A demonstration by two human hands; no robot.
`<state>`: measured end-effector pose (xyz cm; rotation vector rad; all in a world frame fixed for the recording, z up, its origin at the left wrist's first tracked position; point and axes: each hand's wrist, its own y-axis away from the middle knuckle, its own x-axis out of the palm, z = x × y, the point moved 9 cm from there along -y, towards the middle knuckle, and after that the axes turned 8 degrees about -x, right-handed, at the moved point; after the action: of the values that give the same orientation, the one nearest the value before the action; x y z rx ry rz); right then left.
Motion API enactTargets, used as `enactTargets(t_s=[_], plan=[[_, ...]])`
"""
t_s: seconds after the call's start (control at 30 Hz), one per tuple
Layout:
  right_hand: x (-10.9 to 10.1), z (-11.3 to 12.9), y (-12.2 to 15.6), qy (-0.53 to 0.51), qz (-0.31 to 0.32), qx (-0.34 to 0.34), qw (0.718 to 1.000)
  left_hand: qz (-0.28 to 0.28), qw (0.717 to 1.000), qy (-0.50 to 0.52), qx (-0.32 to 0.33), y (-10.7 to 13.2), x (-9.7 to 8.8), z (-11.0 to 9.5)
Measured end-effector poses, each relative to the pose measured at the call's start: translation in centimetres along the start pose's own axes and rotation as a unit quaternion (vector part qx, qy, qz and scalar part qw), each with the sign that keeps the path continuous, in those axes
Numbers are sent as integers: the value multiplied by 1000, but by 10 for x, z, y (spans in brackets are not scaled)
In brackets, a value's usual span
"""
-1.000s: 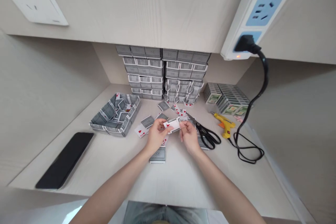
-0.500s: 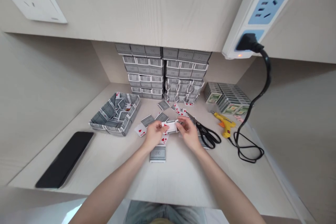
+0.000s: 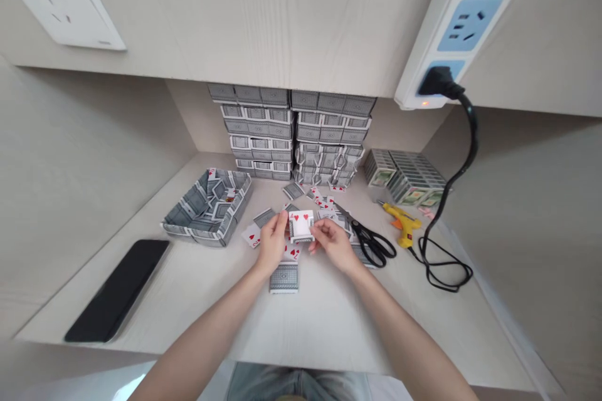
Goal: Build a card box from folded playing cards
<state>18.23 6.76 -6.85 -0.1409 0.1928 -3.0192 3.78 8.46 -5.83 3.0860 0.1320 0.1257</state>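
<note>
Between my hands is a folded playing card (image 3: 301, 225), its white face with red hearts showing and grey patterned strips along its edges. My left hand (image 3: 273, 243) pinches it at the left edge. The thumb and fingers of my right hand (image 3: 335, 244) close on its lower right corner. Just below, on the desk, lies a folded grey-backed card (image 3: 284, 278). A heart card (image 3: 292, 252) is partly covered behind the held one. Other loose cards (image 3: 294, 190) are scattered beyond my hands. Black-handled scissors (image 3: 374, 244) rest right of my right hand.
An open box woven from cards (image 3: 207, 213) stands left, behind a black phone (image 3: 117, 291). Stacked card boxes (image 3: 263, 131) line the back. At right are packed card decks (image 3: 414, 175), a yellow glue gun (image 3: 402, 222) and a black cable (image 3: 446, 285). A power strip (image 3: 451, 44) hangs above.
The held card has turned from lying sideways to upright, its hearts now facing me. My right hand has shifted slightly left and down along its edge.
</note>
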Motion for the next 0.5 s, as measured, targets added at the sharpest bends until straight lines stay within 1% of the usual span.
enactTargets(t_s=[0.07,0.13,0.2,0.33,0.5], plan=[[5,2,2,-50,-7,1,999,16,1000,11,-10,3,3,1],[12,3,4,-88,-7,9,996,29,999,-15,-8,6,8,2],[19,4,7,-114,1,19,993,29,998,-53,6,10,10,0],[27,7,11,-136,11,25,990,6,993,-105,47,15,8,-5],[28,3,12,-141,9,43,989,5,993,-112,48,16,8,-6]])
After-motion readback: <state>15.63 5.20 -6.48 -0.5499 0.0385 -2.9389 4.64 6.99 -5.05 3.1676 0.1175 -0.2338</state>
